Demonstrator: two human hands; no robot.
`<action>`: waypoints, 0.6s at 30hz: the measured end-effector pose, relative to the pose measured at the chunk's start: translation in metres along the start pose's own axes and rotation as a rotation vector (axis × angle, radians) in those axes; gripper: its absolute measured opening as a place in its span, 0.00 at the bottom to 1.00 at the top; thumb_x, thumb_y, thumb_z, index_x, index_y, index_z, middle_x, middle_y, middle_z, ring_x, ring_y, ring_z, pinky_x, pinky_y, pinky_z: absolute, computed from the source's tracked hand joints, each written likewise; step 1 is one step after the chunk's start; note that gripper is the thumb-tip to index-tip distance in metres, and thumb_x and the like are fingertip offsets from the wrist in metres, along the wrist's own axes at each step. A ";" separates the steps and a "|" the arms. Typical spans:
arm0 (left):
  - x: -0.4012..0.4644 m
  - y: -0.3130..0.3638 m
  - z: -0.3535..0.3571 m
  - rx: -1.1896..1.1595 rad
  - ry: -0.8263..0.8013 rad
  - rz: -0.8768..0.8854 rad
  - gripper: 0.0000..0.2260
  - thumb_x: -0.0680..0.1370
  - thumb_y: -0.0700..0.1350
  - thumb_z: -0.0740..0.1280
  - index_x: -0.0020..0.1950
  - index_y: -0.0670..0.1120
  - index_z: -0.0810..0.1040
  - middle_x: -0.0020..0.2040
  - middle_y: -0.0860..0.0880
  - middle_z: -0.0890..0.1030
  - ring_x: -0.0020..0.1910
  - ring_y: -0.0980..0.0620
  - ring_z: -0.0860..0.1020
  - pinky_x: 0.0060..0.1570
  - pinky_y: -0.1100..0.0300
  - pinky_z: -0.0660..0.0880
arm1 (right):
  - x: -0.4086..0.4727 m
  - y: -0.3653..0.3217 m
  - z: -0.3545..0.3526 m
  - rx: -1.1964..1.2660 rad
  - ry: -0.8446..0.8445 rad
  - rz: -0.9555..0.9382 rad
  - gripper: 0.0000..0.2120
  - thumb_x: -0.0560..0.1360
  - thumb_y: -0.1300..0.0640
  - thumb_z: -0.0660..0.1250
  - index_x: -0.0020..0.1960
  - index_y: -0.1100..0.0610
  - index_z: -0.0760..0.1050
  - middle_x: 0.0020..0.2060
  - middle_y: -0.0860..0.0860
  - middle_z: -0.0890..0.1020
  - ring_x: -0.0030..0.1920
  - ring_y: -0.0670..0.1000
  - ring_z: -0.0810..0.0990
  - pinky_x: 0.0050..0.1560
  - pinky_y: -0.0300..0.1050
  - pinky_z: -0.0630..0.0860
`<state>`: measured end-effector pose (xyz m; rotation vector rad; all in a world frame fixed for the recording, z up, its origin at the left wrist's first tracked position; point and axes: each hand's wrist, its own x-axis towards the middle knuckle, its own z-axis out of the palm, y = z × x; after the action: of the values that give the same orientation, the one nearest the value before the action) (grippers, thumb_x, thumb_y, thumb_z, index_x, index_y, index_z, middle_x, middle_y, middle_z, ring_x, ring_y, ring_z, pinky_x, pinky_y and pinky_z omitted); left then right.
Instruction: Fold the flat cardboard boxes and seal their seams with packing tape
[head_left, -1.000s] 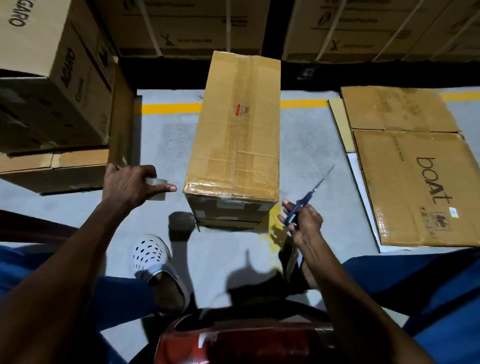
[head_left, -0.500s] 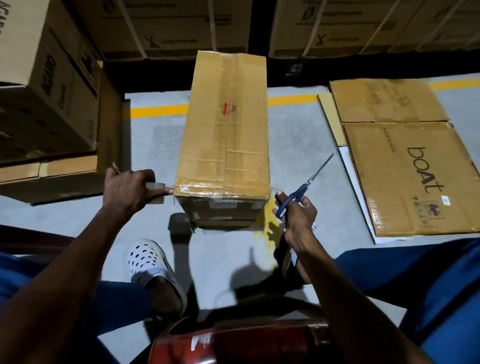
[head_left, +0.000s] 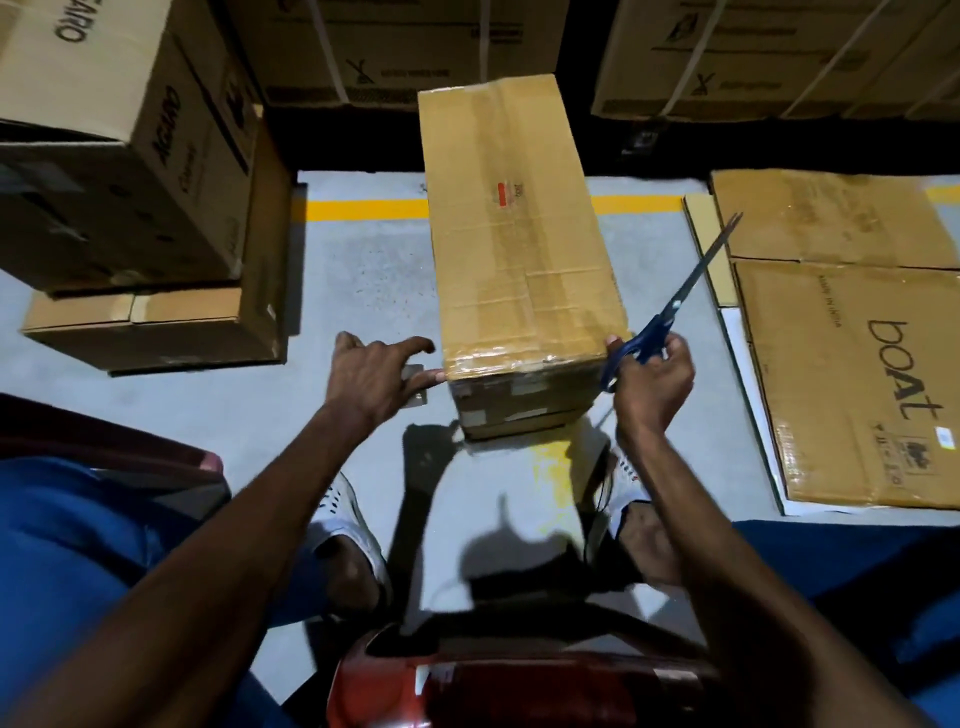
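Observation:
A long folded cardboard box (head_left: 514, 244) stands on the grey floor in front of me, clear tape along its near top edge. My left hand (head_left: 371, 376) pinches a short strip of clear packing tape (head_left: 415, 382) and its fingertips touch the box's near left corner. At the near right corner, my right hand (head_left: 652, 376) grips blue-handled scissors (head_left: 670, 317), whose blades point up and to the right.
Flat cardboard sheets (head_left: 852, 332), one printed "boAt", lie on the floor at right. Stacked boxes (head_left: 130, 171) stand at left, and strapped cartons (head_left: 779, 47) line the back. A red seat edge (head_left: 498, 686) is below, my shoes on the floor.
Both hands have moved in to the box's near corners. The left hand's tape strip now reaches the left corner, and the right hand with the scissors has risen to the right corner.

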<state>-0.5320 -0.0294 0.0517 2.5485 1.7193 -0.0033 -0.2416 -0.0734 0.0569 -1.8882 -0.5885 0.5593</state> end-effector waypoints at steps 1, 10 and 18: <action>0.002 0.013 0.004 -0.033 -0.006 -0.001 0.29 0.76 0.72 0.51 0.68 0.58 0.74 0.45 0.44 0.86 0.50 0.43 0.83 0.56 0.51 0.64 | 0.015 -0.004 -0.002 -0.023 0.000 -0.020 0.17 0.66 0.54 0.81 0.43 0.46 0.72 0.37 0.44 0.82 0.42 0.53 0.84 0.46 0.60 0.83; 0.005 0.024 0.013 -0.031 -0.026 0.023 0.39 0.69 0.80 0.39 0.62 0.58 0.73 0.36 0.45 0.84 0.40 0.43 0.81 0.49 0.53 0.63 | 0.070 -0.006 -0.026 -0.282 -0.021 -0.119 0.21 0.71 0.53 0.78 0.58 0.60 0.75 0.48 0.52 0.81 0.48 0.52 0.77 0.55 0.52 0.77; 0.010 0.038 -0.004 -0.219 -0.259 0.001 0.21 0.79 0.68 0.55 0.59 0.54 0.72 0.42 0.46 0.84 0.48 0.44 0.80 0.58 0.50 0.66 | 0.060 -0.029 -0.034 -0.483 -0.071 -0.314 0.16 0.76 0.54 0.73 0.59 0.61 0.76 0.52 0.60 0.83 0.51 0.61 0.81 0.48 0.46 0.70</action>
<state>-0.4930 -0.0339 0.0573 2.2781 1.5313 -0.1310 -0.1785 -0.0496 0.0893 -2.1667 -1.1224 0.2935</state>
